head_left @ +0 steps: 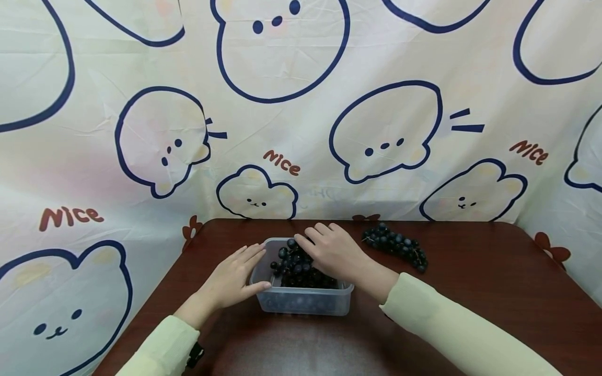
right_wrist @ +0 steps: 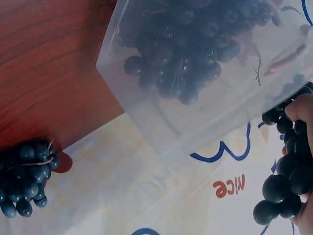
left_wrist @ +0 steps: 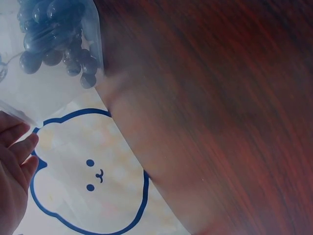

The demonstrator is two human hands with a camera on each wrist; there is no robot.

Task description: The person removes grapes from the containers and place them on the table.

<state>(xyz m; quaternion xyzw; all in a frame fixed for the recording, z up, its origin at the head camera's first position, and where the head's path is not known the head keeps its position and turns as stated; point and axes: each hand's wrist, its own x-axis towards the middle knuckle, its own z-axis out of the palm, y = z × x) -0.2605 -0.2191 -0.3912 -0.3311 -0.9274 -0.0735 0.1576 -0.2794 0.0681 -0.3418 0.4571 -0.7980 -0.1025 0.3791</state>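
Observation:
A clear plastic container (head_left: pixel 305 303) stands on the table with dark grapes (right_wrist: pixel 176 63) in it, seen through its wall in the right wrist view. My right hand (head_left: pixel 335 253) is over the container's right side, gripping a bunch of dark grapes (right_wrist: pixel 288 176) that shows beyond the rim in the right wrist view. At the container's left side, my left hand (head_left: pixel 235 277) rests by the rim, its fingers extended and the thumb toward the near corner. In the left wrist view, those fingers (left_wrist: pixel 22 147) lie along the container's edge.
Another bunch of dark grapes (head_left: pixel 397 246) lies on the brown table (head_left: pixel 489 282), to the right of and behind the container. A cloth (head_left: pixel 315 130) printed with cartoon faces hangs behind the table and at its sides.

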